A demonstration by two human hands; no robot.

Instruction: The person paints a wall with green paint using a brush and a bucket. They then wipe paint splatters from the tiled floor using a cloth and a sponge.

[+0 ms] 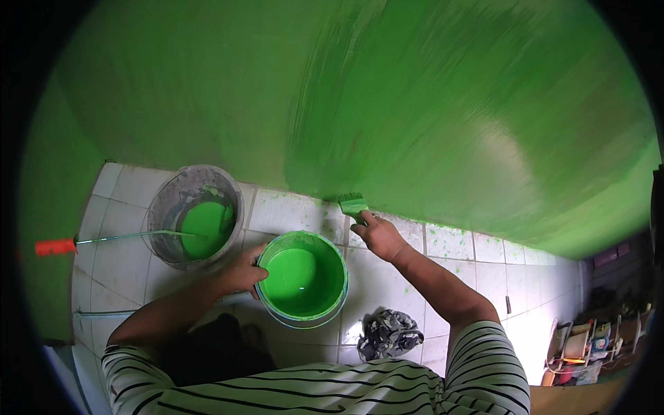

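My left hand (249,272) grips the left rim of a paint bucket (340,298) partly filled with bright green paint (290,275). In my right hand (381,236) is a paintbrush (353,203), its green-coated bristles close to the foot of the green wall (233,93). Darker, streaky strokes cover the wall's middle and upper right. Left of my bucket stands a larger, grimy grey bucket (236,192) with green paint in its bottom. A thin metal rod with a red handle (55,247) reaches into it.
Green spatters mark the white floor tiles (295,210) along the wall. A crumpled patterned cloth (390,334) lies right of my bucket. A small dark object (508,305) rests farther right on the floor. At the far right, a rack (586,345) holds assorted items. A pale pole (106,315) lies at left.
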